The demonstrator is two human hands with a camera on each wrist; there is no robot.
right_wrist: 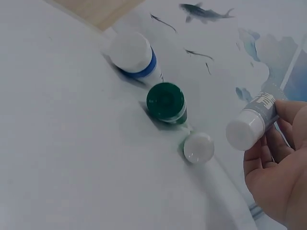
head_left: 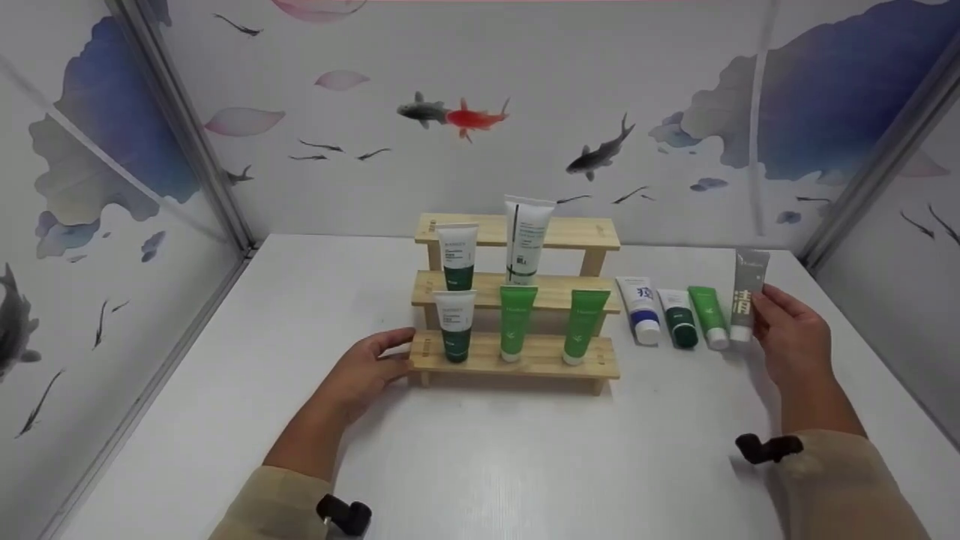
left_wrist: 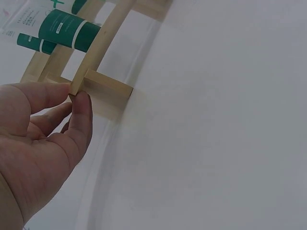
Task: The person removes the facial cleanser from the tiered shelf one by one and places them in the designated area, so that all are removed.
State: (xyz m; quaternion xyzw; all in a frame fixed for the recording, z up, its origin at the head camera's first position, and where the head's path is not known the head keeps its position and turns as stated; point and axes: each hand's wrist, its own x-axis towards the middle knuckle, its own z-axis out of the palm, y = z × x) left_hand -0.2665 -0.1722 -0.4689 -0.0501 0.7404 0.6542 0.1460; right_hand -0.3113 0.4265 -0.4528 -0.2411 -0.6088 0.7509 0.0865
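Wooden rack [head_left: 487, 296], one: stepped, five tubes [head_left: 527, 240] standing on its front and middle steps. Left hand [head_left: 367, 375]: fingers and thumb narrow, pinching the front step's left end. Right hand [head_left: 795, 334]: holding a grey tube [head_left: 748, 289] well to the rack's right; whether its cap [head_left: 741, 333] touches the table [head_left: 487, 465] is hard to tell. Between rack and grey tube, in a row: white-and-blue tube [head_left: 639, 311], white-and-dark-green tube [head_left: 679, 319], green tube [head_left: 709, 317]. Step in hand, as judged: handling the grey tube while steadying the rack. Any next move of it would call for a firm grip and clearance from the green tube beside it.
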